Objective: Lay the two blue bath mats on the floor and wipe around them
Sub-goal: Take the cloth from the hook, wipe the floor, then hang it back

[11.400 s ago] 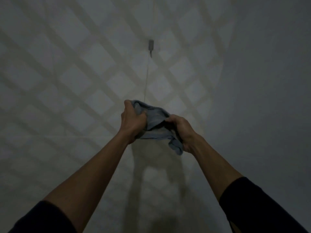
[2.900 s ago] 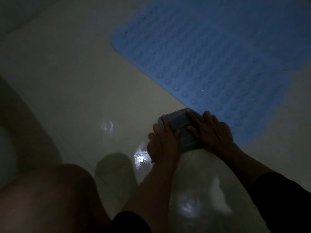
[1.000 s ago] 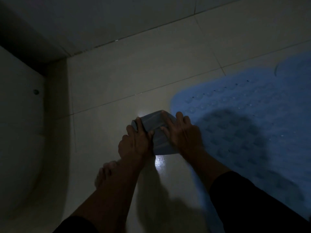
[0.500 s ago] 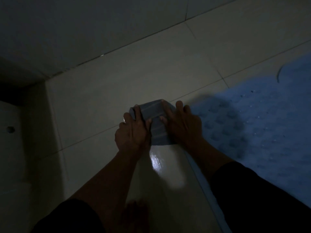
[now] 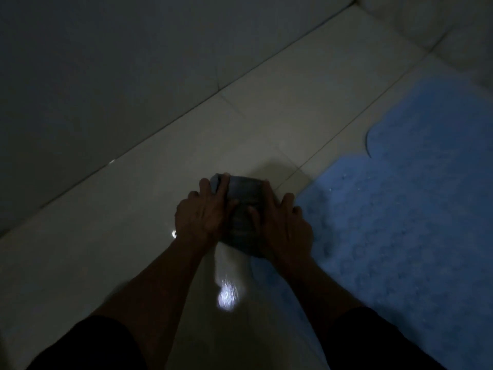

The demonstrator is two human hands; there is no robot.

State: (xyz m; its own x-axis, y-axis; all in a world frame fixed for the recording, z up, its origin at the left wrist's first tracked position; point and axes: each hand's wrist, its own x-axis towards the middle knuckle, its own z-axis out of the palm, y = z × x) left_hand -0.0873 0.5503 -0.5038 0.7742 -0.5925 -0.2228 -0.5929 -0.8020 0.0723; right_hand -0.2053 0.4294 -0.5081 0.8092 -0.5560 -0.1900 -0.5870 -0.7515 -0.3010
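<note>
Cloth (image 5: 244, 206) pushed forward along mat (image 5: 400, 209) edge.

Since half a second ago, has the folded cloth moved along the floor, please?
Yes. The cloth under both hands has slid forward beside the blue mat, past its near corner toward the notch in its edge.

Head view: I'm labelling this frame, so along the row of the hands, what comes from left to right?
Bare floor tile → left hand → folded grey cloth → right hand → blue bath mat.
</note>
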